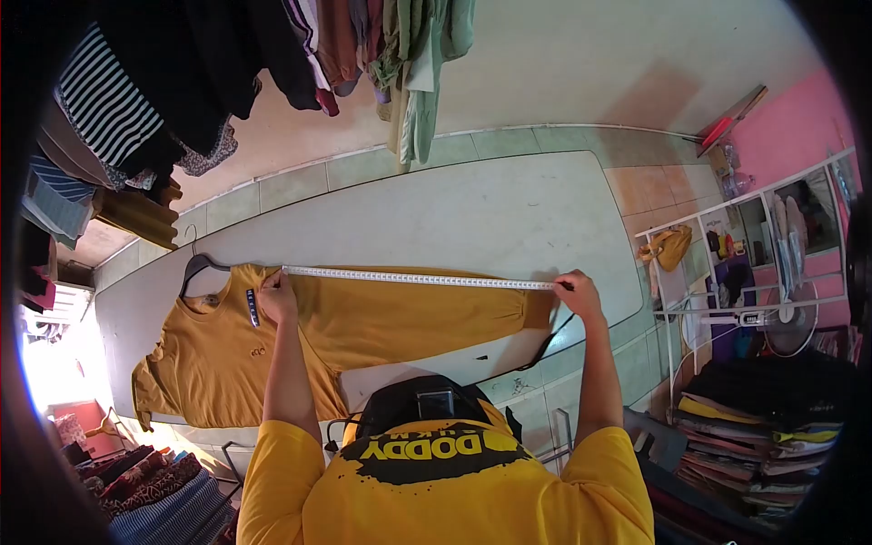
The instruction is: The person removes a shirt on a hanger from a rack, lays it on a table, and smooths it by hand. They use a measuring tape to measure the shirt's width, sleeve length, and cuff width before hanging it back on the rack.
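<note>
A mustard long-sleeved shirt lies on a white table, its neck on a dark hanger and one sleeve stretched to the right. Along the sleeve's upper edge runs a white measuring tape, pulled straight. My left hand is closed at the shoulder seam, pinching the tape's left end. Beside it, a dark blue size strip is stuck on the chest. At the cuff, my right hand is closed on the tape's other end. The fingertips partly hide both tape ends.
The white table spans the middle. Clothes hang along the wall above it. On the right stand a white metal rack, a fan and stacked folded clothes. More folded fabric sits at lower left.
</note>
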Available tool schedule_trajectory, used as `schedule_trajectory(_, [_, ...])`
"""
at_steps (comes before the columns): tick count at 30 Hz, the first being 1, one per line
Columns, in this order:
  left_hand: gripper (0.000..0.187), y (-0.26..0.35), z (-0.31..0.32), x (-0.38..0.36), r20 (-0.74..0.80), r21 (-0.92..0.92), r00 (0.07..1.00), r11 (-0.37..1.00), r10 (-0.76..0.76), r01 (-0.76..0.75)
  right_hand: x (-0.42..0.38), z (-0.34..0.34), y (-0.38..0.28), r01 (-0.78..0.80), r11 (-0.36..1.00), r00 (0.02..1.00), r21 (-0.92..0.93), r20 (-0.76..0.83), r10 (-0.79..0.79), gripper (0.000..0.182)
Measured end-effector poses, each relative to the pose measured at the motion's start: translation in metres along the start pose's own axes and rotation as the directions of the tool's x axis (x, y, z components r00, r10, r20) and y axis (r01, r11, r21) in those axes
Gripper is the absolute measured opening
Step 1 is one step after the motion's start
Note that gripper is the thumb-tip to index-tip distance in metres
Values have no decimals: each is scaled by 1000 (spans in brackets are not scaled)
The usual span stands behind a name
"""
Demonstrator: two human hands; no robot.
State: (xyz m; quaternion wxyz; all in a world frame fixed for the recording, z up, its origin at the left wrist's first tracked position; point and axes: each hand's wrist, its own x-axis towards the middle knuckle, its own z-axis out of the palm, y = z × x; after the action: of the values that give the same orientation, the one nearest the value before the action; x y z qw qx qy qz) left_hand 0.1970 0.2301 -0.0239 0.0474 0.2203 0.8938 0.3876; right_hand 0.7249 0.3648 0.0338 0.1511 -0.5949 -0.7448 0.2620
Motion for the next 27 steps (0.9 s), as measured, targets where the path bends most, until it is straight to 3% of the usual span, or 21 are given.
schedule_trajectory(22, [17,-11,4,6,-3,77,999,996,41,-40,0,1,30,-32,997,999,67,38,29,15])
schedule_trajectory(27, [19,-8,2,5,17,7,1000,1000,-3,3,-1,3,33,-28,997,999,76,23,26,15])
